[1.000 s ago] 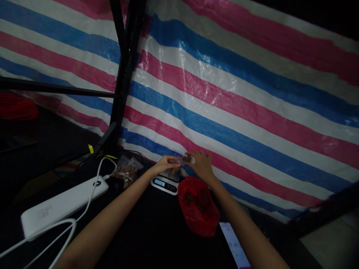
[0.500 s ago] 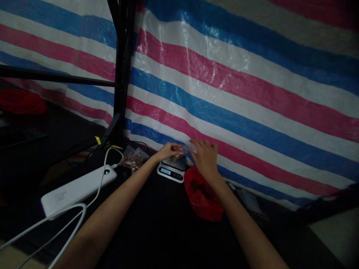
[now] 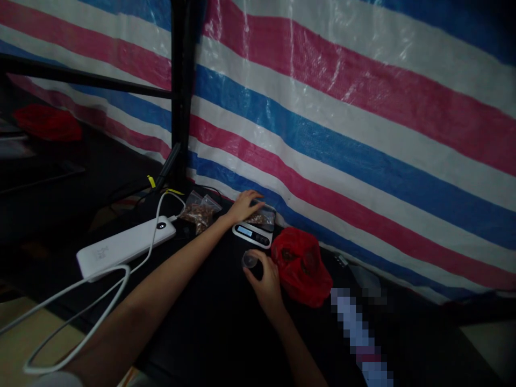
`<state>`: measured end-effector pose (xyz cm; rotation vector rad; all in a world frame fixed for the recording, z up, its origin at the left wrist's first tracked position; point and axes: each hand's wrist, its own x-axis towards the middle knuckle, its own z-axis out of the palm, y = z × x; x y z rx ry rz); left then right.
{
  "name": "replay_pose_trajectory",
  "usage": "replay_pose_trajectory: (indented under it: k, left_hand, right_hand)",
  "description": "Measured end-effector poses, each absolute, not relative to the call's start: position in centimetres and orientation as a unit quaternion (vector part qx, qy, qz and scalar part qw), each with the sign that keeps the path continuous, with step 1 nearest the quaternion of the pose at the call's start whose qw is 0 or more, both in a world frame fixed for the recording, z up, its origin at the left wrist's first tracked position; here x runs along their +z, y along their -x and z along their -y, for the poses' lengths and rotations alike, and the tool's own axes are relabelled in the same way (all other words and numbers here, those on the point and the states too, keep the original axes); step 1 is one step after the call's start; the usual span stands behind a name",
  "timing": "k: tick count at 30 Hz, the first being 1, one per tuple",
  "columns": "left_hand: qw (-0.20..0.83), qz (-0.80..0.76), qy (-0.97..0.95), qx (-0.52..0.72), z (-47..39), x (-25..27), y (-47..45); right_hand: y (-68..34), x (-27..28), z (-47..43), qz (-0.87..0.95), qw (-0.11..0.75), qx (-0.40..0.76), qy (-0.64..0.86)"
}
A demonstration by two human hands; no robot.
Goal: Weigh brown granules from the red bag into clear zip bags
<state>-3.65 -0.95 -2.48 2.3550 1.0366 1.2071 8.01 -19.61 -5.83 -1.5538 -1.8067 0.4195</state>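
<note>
Left hand: reaches out over the scale, fingers spread flat on the small clear bag that lies on the scale's plate; pressing down on it, not gripping.
Right hand: drawn back toward the body, resting on the worktop just in front of the scale; fingers curled around a small clear cup, its round rim facing up and left.
Bag: on the scale, holding something brownish; contents too dim to make out.
Scale: small, white-edged, with a lit display facing the person; it stands near the striped tarp.
Red bag: crumpled, open at the top, just right of the scale and just beside the right hand.
Other bags: two clear packets of brownish pieces, left of the scale, near the left wrist.
Power bank: white, lying left on the worktop, with a white cable plugged in and looping toward the near edge.
Frame: a black upright post with a crossbar, standing behind the packets against the tarp.
</note>
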Motion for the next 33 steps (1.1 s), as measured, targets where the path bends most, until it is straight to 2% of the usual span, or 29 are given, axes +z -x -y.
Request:
replay_pose_trajectory:
  k: [5, 10, 17, 19, 21, 24, 28, 30, 33]
  left_hand:
    - [0.092, -0.432, -0.766, 0.467, 2.8, -3.7, 6.9]
    - [0.077, -0.419, -0.781, 0.457, 5.2, -4.1, 6.7]
    - [0.108, -0.340, -0.878, 0.320, 3.2, -3.0, 2.6]
    - [0.136, -0.317, -0.897, 0.275, 2.5, -2.8, 1.6]
    - [0.179, -0.310, -0.891, 0.280, 2.1, -2.6, 1.1]
    - [0.260, -0.326, -0.829, 0.373, 1.9, -2.3, 1.1]
    - [0.394, -0.317, -0.721, 0.474, 0.8, -1.7, 2.4]
    - [0.441, -0.301, -0.679, 0.505, 0.0, -1.5, 3.2]
    - [0.456, -0.297, -0.654, 0.526, -0.9, -1.4, 4.2]
  right_hand:
    - [-8.9, -5.5, 19.5, 0.714, 0.316, 0.139, 0.609]
    - [-9.3, -5.7, 19.7, 0.709, 0.307, 0.144, 0.618]
    - [-9.0, -5.5, 20.0, 0.740, 0.280, 0.135, 0.596]
    - [-9.2, -5.6, 20.0, 0.749, 0.276, 0.136, 0.587]
    - [-9.4, -5.8, 20.0, 0.757, 0.279, 0.151, 0.572]
    - [-10.0, -6.0, 19.6, 0.746, 0.324, 0.154, 0.561]
    - [-10.7, -5.9, 18.6, 0.707, 0.385, 0.062, 0.590]
    - [-10.9, -5.9, 18.1, 0.703, 0.362, 0.030, 0.611]
    - [-10.7, -6.1, 17.8, 0.706, 0.297, 0.008, 0.643]
